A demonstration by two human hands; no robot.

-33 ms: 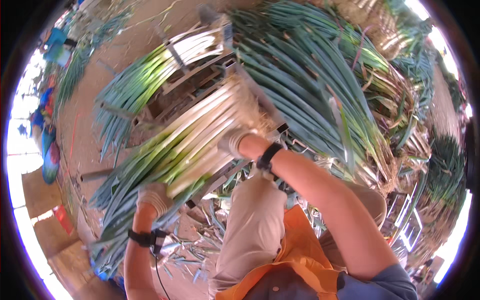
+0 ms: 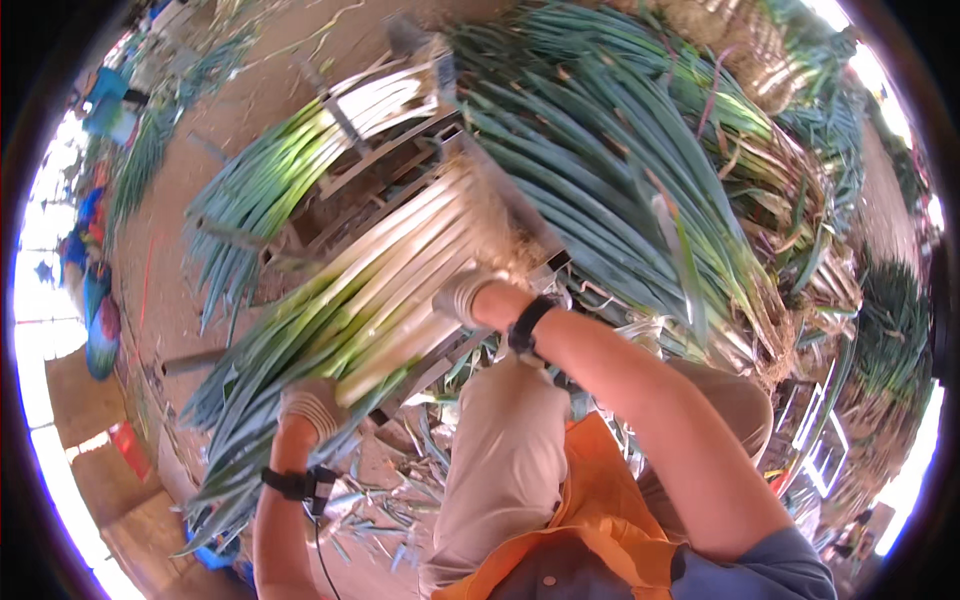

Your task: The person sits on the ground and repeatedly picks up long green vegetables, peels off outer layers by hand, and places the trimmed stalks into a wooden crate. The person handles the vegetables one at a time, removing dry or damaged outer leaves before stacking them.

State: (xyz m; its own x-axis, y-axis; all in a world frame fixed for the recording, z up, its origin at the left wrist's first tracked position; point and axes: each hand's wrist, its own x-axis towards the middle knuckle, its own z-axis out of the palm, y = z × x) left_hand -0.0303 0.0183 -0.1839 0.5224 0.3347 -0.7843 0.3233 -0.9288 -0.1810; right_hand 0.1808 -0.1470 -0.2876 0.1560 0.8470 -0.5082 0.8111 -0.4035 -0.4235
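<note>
A thick row of long green onions (image 2: 400, 245) lies across a metal rack (image 2: 515, 195), white stems and roots toward the right, green leaves hanging off to the left. My gloved left hand (image 2: 314, 408) is closed round leaves at the near side of the row; its fingertips are partly hidden among them. Farther right, my gloved right hand (image 2: 466, 297) grips the nearest white stems below the roots, its fingers partly out of sight. A second, smaller bundle of green onions (image 2: 290, 150) rests in the far part of the rack, touched by neither hand.
Right of the rack lies a large heap of green onions (image 2: 610, 190), with more piles behind it. Leaf scraps (image 2: 385, 500) litter the ground by my legs. A metal bar (image 2: 190, 362) sticks out at the rack's left. Cardboard (image 2: 90, 400) lies at the far left.
My left hand has shifted very slightly toward me and to the right. My right hand has moved a touch left along the stems. The onions lie almost the same.
</note>
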